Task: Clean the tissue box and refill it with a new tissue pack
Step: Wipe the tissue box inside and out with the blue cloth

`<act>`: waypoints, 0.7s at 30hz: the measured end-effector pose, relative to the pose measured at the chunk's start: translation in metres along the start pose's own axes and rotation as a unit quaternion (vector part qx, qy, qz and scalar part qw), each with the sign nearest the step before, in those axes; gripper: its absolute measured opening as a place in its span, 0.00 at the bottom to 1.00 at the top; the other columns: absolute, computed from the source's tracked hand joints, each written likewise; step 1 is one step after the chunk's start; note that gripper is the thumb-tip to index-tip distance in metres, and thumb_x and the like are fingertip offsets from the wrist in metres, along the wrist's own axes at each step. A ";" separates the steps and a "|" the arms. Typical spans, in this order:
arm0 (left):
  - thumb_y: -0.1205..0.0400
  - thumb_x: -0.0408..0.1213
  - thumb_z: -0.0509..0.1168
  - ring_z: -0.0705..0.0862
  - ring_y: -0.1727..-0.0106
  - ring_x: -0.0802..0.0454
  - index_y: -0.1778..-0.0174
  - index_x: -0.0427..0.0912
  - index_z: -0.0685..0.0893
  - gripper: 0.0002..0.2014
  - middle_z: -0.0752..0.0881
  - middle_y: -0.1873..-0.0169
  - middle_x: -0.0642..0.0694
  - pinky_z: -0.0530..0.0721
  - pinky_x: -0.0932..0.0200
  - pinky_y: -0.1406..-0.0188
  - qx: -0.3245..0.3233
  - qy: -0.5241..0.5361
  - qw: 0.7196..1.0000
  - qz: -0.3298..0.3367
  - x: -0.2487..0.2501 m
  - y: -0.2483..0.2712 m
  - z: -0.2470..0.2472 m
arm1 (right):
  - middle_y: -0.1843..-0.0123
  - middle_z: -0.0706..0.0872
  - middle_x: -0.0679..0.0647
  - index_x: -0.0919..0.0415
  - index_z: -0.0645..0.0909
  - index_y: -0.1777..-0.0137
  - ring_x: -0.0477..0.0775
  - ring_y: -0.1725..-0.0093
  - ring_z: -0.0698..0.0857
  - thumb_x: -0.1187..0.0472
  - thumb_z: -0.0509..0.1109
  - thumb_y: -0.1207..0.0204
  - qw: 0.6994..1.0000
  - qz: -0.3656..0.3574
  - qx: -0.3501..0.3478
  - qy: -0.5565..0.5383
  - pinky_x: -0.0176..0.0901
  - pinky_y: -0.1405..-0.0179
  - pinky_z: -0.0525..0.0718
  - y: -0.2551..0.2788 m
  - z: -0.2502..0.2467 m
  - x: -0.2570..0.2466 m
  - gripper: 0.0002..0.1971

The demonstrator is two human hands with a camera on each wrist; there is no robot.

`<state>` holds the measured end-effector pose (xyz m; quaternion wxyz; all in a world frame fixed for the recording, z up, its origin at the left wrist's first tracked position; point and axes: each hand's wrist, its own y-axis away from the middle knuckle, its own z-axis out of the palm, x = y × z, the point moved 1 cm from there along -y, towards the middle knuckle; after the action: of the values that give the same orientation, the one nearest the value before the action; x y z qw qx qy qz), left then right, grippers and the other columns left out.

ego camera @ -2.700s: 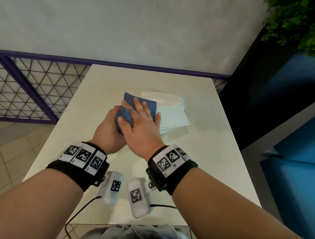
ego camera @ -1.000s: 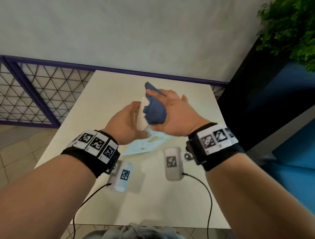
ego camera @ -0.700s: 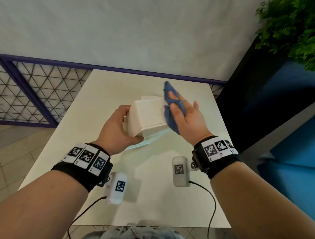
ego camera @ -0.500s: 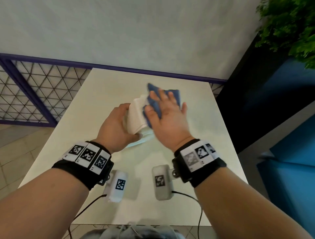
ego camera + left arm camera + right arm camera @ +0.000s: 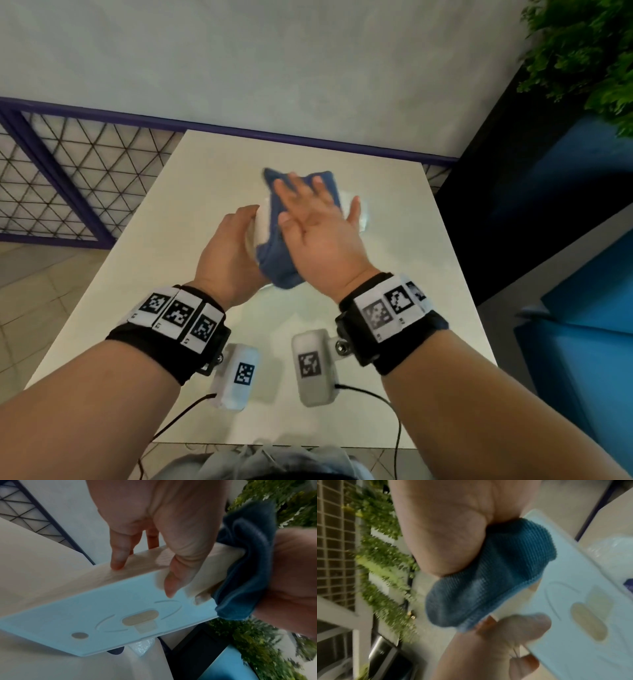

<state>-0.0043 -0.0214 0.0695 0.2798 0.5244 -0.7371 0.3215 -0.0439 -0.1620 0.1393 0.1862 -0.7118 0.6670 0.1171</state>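
My left hand (image 5: 233, 253) grips the pale wood-sided tissue box (image 5: 106, 601) by its near end — my flat right hand (image 5: 322, 236) presses the blue ribbed cloth (image 5: 277, 263) on top, long axis running away.

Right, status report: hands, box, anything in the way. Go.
Left hand grips tissue box, lifted off table. Right hand flat, pressing blue cloth on box. New tissue pack on table beneath. Nothing in the way.

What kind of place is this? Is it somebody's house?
Probably a café or lounge, not a house: a plain white square table against a purple-framed lattice railing, with a wall of leafy green plants and blue upholstered seats alongside.
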 end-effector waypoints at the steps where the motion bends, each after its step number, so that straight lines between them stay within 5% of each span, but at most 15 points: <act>1: 0.30 0.29 0.75 0.80 0.39 0.43 0.29 0.42 0.71 0.33 0.79 0.36 0.42 0.76 0.59 0.45 0.006 -0.013 1.000 0.006 0.000 0.000 0.001 | 0.15 0.52 0.38 0.40 0.53 0.18 0.45 0.15 0.45 0.53 0.49 0.14 1.000 -0.030 -0.001 0.005 0.69 0.22 0.33 0.003 0.003 -0.006 0.25; 4: 0.35 0.35 0.79 0.80 0.43 0.48 0.32 0.44 0.72 0.35 0.79 0.39 0.46 0.78 0.56 0.47 0.025 0.025 0.999 0.001 -0.003 0.001 -0.003 | 0.15 0.54 0.40 0.36 0.49 0.18 0.45 0.15 0.49 0.51 0.50 0.15 0.998 -0.025 0.042 -0.025 0.73 0.21 0.36 0.002 -0.003 0.002 0.27; 7: 0.42 0.38 0.82 0.78 0.42 0.56 0.36 0.53 0.72 0.39 0.76 0.41 0.55 0.86 0.43 0.48 0.052 0.074 0.996 -0.003 -0.009 0.002 -0.009 | 0.15 0.52 0.55 0.29 0.45 0.20 0.59 0.17 0.60 0.41 0.52 0.18 0.990 0.115 0.055 -0.065 0.71 0.19 0.48 -0.009 -0.010 0.030 0.28; 9: 0.43 0.42 0.80 0.77 0.42 0.59 0.36 0.54 0.72 0.39 0.75 0.41 0.57 0.87 0.41 0.48 0.059 0.084 0.995 -0.002 -0.011 0.003 -0.009 | 0.19 0.64 0.59 0.28 0.50 0.21 0.64 0.26 0.73 0.38 0.54 0.20 0.965 0.182 0.039 -0.186 0.61 0.22 0.66 -0.015 -0.015 0.041 0.28; 11: 0.43 0.44 0.78 0.77 0.41 0.59 0.36 0.55 0.71 0.39 0.76 0.41 0.57 0.86 0.41 0.48 0.057 0.095 0.994 -0.003 -0.012 0.005 -0.008 | 0.25 0.77 0.56 0.37 0.62 0.21 0.60 0.33 0.81 0.45 0.56 0.17 0.936 0.188 0.024 -0.295 0.47 0.32 0.77 -0.019 -0.019 0.044 0.24; 15: 0.44 0.50 0.77 0.79 0.38 0.53 0.35 0.59 0.70 0.40 0.77 0.39 0.57 0.87 0.39 0.48 0.048 0.099 0.994 -0.004 -0.012 0.010 -0.010 | 0.42 0.87 0.52 0.48 0.81 0.33 0.54 0.43 0.85 0.55 0.61 0.17 0.891 0.243 0.078 -0.375 0.47 0.36 0.82 -0.021 -0.023 0.070 0.15; 18: 0.41 0.49 0.79 0.79 0.37 0.52 0.32 0.57 0.68 0.42 0.77 0.36 0.55 0.87 0.41 0.46 0.075 0.079 0.994 -0.010 -0.004 0.009 -0.020 | 0.42 0.89 0.51 0.45 0.80 0.35 0.56 0.43 0.87 0.53 0.66 0.21 0.854 0.283 0.124 -0.418 0.57 0.35 0.84 -0.013 -0.019 0.102 0.15; 21: 0.37 0.48 0.78 0.78 0.40 0.47 0.29 0.54 0.66 0.42 0.74 0.37 0.49 0.82 0.46 0.47 0.087 -0.092 0.992 -0.014 0.005 0.008 -0.029 | 0.37 0.86 0.49 0.46 0.76 0.30 0.54 0.41 0.86 0.55 0.65 0.20 0.860 0.276 0.148 -0.403 0.56 0.35 0.84 0.007 -0.019 0.131 0.18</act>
<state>-0.0113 -0.0002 0.0907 0.1686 0.5847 -0.7213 0.3308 -0.0414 -0.2886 0.1014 0.5020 -0.3529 0.7127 0.3398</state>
